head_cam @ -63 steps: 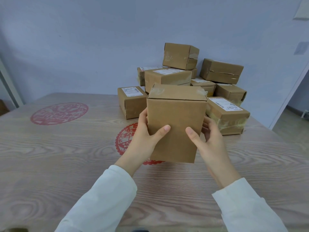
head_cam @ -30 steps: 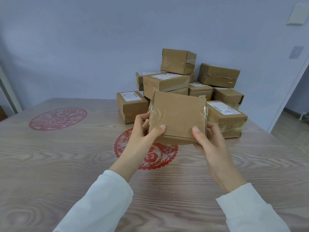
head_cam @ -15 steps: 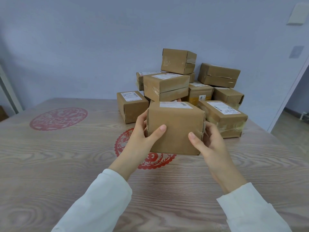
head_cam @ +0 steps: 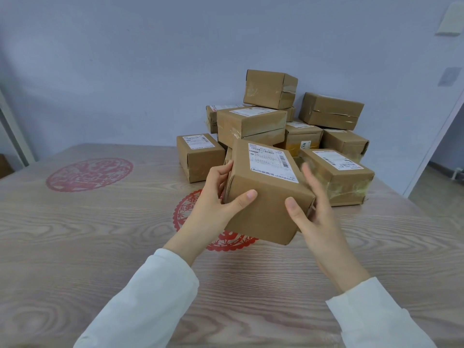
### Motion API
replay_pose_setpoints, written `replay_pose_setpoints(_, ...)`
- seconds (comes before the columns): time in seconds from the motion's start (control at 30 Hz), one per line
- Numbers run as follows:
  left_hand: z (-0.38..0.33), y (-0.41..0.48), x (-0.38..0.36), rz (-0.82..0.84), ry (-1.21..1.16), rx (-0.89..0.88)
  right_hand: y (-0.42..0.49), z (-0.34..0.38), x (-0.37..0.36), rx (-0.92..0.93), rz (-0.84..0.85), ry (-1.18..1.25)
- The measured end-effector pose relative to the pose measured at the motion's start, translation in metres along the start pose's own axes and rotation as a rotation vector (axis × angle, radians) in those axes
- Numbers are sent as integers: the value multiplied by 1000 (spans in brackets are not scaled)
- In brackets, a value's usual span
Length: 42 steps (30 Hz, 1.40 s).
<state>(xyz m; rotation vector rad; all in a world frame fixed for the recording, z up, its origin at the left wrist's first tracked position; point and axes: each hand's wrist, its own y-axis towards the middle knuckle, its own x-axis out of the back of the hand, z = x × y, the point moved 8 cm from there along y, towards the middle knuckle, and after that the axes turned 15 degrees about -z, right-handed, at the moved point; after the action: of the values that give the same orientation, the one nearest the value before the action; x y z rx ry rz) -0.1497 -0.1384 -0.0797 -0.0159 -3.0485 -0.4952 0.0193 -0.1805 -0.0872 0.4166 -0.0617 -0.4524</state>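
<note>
I hold a brown cardboard box (head_cam: 263, 212) above the wooden table (head_cam: 100, 237), tilted so that its white shipping label (head_cam: 271, 162) faces up. My left hand (head_cam: 216, 204) grips the box's left side, fingers round the edge and thumb on the front face. My right hand (head_cam: 313, 222) is at the lower right corner with its thumb on the front face. Its fingers stand straight and blurred beside the box's right side.
Behind the held box is a pile of several taped cardboard boxes (head_cam: 251, 121), some labelled, against the blue wall. Two red paper-cut motifs lie on the table, one at the left (head_cam: 89, 173) and one under the box (head_cam: 185, 209). At the right there is a doorway (head_cam: 444, 172).
The box has been turned over in my hands until its labelled face came up. My right fingers have loosened from the right side and are moving.
</note>
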Motion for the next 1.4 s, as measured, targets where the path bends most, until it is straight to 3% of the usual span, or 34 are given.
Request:
replay_pose_setpoints(0.2,-13,2,3,-13,29,-74,2,-9,3,-74,-56,116)
replay_pose_setpoints(0.3,-2,2,7,-83,-40,8,3,-13,4,-160,-105,233)
replay_pose_setpoints(0.47,20,-11,-13,9,-32,60,-1,-15,-5,-293,-106,401)
replay_pose_setpoints(0.7,8,-5,-5,-56,7,8,-5,-9,-5,-111,-18,59)
replay_pose_setpoints(0.97,4,-7,-1,5,80,-3,-1,-10,-7,-99,71,23)
replay_pose_setpoints(1.4,8,-7,0,22,116,-33,0,-11,-8,-70,-3,-8)
